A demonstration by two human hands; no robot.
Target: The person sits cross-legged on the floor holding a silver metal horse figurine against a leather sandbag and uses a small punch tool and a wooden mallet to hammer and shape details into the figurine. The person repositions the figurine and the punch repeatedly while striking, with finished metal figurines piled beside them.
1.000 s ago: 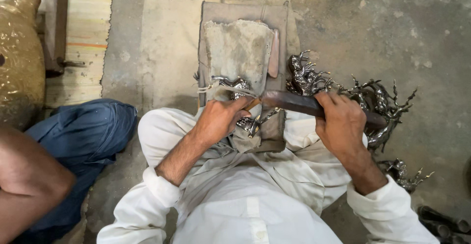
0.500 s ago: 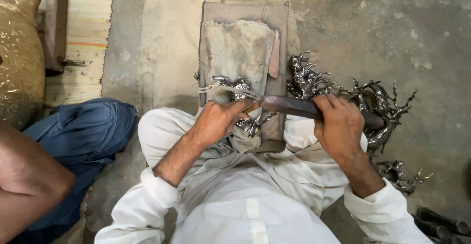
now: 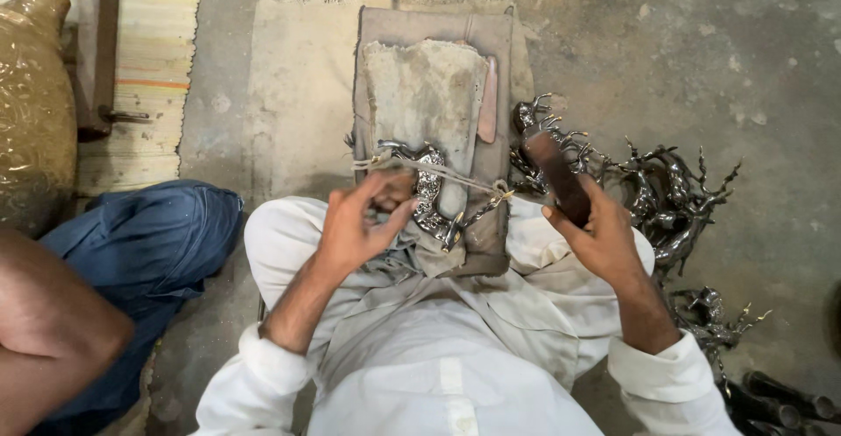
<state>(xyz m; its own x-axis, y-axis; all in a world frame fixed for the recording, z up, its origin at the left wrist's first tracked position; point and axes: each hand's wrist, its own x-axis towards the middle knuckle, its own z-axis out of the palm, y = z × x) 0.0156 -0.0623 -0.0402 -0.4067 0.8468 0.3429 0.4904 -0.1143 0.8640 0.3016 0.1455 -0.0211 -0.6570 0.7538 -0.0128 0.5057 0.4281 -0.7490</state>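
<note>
A: Head view, item one?

B: Left hand (image 3: pixel 357 222), fingers loosely curled and part spread, thumb and forefinger apart; it grips nothing, and its fingertips are just beside the silvery cast-metal stag figurine (image 3: pixel 427 189).

A: Where does that figurine lie?

B: On the grey-brown padded work block (image 3: pixel 377 68) across the person's lap, tied down by a pale cord (image 3: pixel 455 176) running over it to the block's right edge. A worn grey cloth pad (image 3: pixel 425 94) lies under the figurine's upper part, with a thin pinkish flat stick (image 3: pixel 488 101) along the pad's right side.

A: Item two?

B: Right hand (image 3: pixel 600 239), closed around the lower end of a dark brown wooden-handled tool (image 3: pixel 554 173), which is held up off the block and slanted up and to the left. Its working end cannot be made out.

A: Surroundings?

B: A heap of dark metal antlered figurines (image 3: pixel 666 195) on the concrete floor (image 3: pixel 701 59) to the right of the block, with one more figurine (image 3: pixel 714 318) nearer the right elbow. A pale woven mat (image 3: pixel 293 94) lies under and left of the block. A large embossed brass vessel (image 3: pixel 31 112) is at far left, by a striped rug (image 3: pixel 149 68). Another person's blue-trousered knee (image 3: pixel 140 252) and bare arm (image 3: pixel 53 331) are at lower left, apart from both hands.
</note>
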